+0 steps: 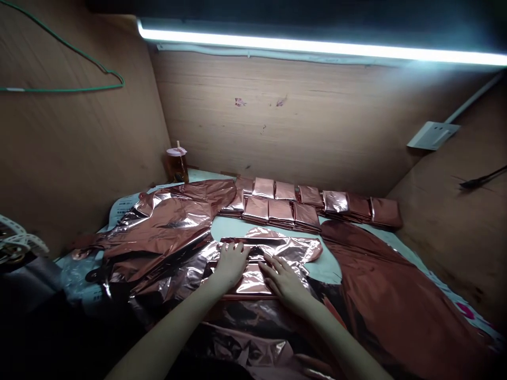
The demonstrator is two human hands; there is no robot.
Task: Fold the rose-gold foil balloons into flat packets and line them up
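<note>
My left hand (232,264) lies with its fingers laid out over a partly folded rose-gold foil sheet (253,279), which looks like a deflated foil balloon. On the right part of the same foil, my right hand (283,279) rests palm down with its fingers spread. Both hands press on the foil, and neither is closed around it. Just beyond the fingertips, a rounded end of foil (293,245) lies flat. More loose foil hangs over the near edge below my wrists. Behind it stand rows of folded rose-gold foil packets (281,208), stacked side by side.
Large flat foil balloons lie to the left (170,221) and right (380,285). A lidded cup with a straw (177,163) stands in the back left corner. Wooden panels enclose the table on three sides. A green hanger (79,58) hangs at left, a wall socket (432,135) at right.
</note>
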